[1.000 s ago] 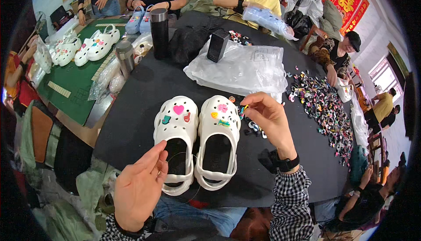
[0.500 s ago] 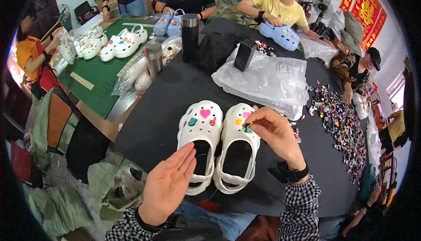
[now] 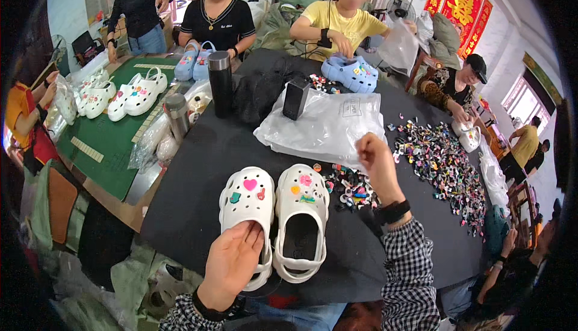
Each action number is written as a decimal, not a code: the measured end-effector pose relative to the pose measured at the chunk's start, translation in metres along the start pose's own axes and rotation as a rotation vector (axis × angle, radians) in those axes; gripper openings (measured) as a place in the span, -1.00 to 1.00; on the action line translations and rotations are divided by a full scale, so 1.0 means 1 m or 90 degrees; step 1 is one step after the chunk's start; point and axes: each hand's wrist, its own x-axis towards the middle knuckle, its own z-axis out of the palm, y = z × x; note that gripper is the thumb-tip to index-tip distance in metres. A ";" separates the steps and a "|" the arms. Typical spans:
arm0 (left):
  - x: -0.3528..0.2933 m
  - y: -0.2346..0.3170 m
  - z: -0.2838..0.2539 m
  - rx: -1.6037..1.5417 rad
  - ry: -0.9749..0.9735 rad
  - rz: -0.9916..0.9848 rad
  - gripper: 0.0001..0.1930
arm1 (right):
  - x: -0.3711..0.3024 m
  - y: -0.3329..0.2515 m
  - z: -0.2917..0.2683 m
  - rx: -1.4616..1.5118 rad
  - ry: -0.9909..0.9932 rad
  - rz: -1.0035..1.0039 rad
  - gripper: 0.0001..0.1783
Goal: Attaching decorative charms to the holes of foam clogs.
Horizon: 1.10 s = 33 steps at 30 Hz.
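Two white clogs stand side by side on the black table, toes pointing away from me. The left clog point(image 3: 249, 195) bears a pink heart charm point(image 3: 250, 184), a green one and a red one. On the right clog point(image 3: 303, 204) sit a pink flower charm point(image 3: 306, 180), a yellow one, a small black-and-white one and a green-yellow one. My left hand point(image 3: 232, 265) is open at the left clog's foot opening, palm up, fingers straight. Raised above a small pile of charms point(image 3: 349, 189), my right hand point(image 3: 377, 156) has its fingers curled in, with nothing visible between them.
A clear plastic bag point(image 3: 325, 129) bears a black box point(image 3: 295, 99); a dark bottle point(image 3: 220, 84) stands leftward. A large heap of charms point(image 3: 442, 168) spreads at the right. Co-workers sit around, one with a blue clog point(image 3: 350, 75). White clogs point(image 3: 138, 95) stand on a green table point(image 3: 120, 132).
My right hand has let go of the green-yellow charm, now on the right clog, and moved away to the right. My left hand has come to the left clog's opening. The view has shifted.
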 end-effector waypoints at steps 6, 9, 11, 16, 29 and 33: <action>-0.036 0.013 0.015 0.133 -0.034 -0.022 -0.56 | 0.047 -0.001 -0.074 -0.066 0.090 -0.003 -0.84; -0.034 0.047 0.009 0.199 -0.066 -0.078 -0.55 | 0.073 0.025 -0.112 -0.261 0.155 -0.057 -0.72; -0.019 0.067 -0.001 0.269 -0.078 -0.029 -0.59 | 0.084 0.036 -0.126 -0.343 0.173 -0.089 -0.72; 0.076 0.121 -0.001 0.395 -0.142 0.066 -0.59 | 0.088 0.022 -0.080 -0.541 0.219 -0.284 -0.75; 0.280 0.099 -0.011 1.005 -0.114 0.169 -0.44 | 0.176 0.001 0.084 -0.643 -0.085 -0.368 -0.53; 0.304 0.055 -0.016 1.106 -0.078 0.220 -0.46 | 0.199 0.015 0.073 -0.770 -0.052 -0.251 -0.04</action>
